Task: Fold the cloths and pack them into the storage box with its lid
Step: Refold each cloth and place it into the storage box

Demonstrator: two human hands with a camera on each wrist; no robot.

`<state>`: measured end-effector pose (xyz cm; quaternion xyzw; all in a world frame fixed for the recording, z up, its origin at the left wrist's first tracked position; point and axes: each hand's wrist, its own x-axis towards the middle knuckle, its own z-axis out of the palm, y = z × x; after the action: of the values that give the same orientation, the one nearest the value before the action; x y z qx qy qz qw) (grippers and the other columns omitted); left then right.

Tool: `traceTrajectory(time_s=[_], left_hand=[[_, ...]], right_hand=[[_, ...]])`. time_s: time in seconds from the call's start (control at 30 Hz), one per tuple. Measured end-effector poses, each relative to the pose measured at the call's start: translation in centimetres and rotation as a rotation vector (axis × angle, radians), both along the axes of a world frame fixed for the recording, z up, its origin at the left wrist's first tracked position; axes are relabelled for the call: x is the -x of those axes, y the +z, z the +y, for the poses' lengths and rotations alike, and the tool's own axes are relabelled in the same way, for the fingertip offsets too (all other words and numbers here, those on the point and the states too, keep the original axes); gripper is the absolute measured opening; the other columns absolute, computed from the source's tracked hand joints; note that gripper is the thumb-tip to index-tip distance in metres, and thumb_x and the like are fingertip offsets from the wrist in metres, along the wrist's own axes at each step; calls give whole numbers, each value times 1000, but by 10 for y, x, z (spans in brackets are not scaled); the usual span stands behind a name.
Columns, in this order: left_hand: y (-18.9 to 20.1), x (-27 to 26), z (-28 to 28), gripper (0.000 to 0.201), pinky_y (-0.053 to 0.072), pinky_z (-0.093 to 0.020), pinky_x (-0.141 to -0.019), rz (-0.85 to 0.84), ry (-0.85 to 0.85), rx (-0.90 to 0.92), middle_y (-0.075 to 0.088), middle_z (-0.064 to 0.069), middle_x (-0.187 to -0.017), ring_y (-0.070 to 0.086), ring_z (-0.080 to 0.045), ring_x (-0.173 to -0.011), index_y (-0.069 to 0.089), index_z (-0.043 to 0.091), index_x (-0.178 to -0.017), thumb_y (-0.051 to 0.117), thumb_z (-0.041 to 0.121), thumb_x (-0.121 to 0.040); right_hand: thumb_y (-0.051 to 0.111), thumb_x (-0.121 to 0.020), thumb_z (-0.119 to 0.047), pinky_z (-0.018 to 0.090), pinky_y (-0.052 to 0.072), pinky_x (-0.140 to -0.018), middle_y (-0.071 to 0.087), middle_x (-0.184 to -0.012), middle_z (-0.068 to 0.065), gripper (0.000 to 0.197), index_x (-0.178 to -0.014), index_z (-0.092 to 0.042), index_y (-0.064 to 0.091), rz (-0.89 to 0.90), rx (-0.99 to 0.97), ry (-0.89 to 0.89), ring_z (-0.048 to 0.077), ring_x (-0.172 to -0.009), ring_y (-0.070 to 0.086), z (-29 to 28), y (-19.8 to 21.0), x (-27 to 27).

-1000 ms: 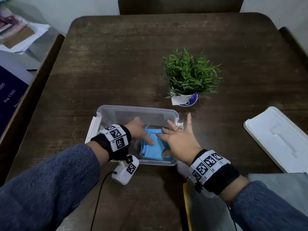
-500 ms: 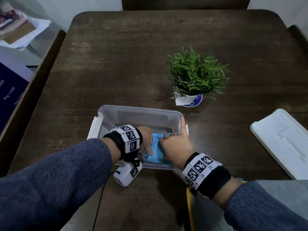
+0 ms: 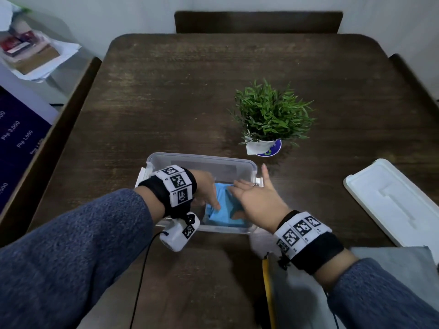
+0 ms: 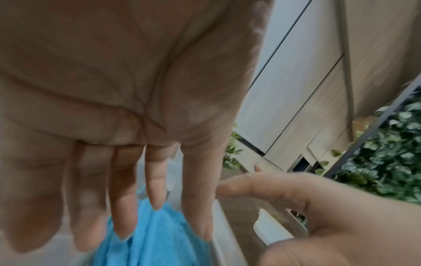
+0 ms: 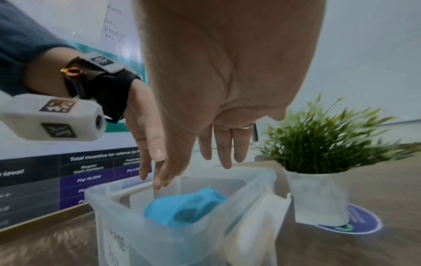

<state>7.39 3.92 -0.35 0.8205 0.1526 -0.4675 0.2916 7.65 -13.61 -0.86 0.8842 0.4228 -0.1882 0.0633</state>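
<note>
A clear storage box (image 3: 202, 158) stands near the table's front edge with a folded blue cloth (image 3: 224, 213) in its right half. My left hand (image 3: 213, 202) reaches down into the box, and its straight fingers (image 4: 124, 223) touch the blue cloth (image 4: 157, 243). Over the cloth's right side my right hand (image 3: 240, 192) hovers with fingers straight and the little finger raised. In the right wrist view its fingers (image 5: 224, 156) hang above the box (image 5: 159, 239) and clear of the cloth (image 5: 184, 208). The white lid (image 3: 389, 205) lies on the table at the right.
A potted plant (image 3: 270, 115) stands just behind the box's right corner. A grey cloth (image 3: 392, 279) with a yellow edge (image 3: 267, 281) beneath it lies at the front right. Chairs surround the dark wooden table (image 3: 190, 91).
My right hand has risen off the blue cloth and spread its fingers. The left hand still reaches into the box with its fingers on the cloth.
</note>
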Motion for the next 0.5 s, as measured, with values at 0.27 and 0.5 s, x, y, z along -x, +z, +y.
traceTrajectory(time_s=[0.27,0.5], left_hand=[[69,69,-12,34,46,-27,-59,-405,151,105,62,-6,-86,59,-16,-75,63,10,-103,75,33,-81],[45,136,-79,24,45,-25,-52,-446,186,254,57,-7,-72,52,-19,-64,57,12,-96,72,27,-85]], right_hand=[[51,-83,-66,56,5,-116,52,-133,-14,59,-132,-34,49,24,-393,-407,7,-129,45,-93,38,57],[75,-74,-53,39,42,-102,51,-133,12,78,-136,-16,45,205,-343,-892,28,-121,51,-179,2,126]])
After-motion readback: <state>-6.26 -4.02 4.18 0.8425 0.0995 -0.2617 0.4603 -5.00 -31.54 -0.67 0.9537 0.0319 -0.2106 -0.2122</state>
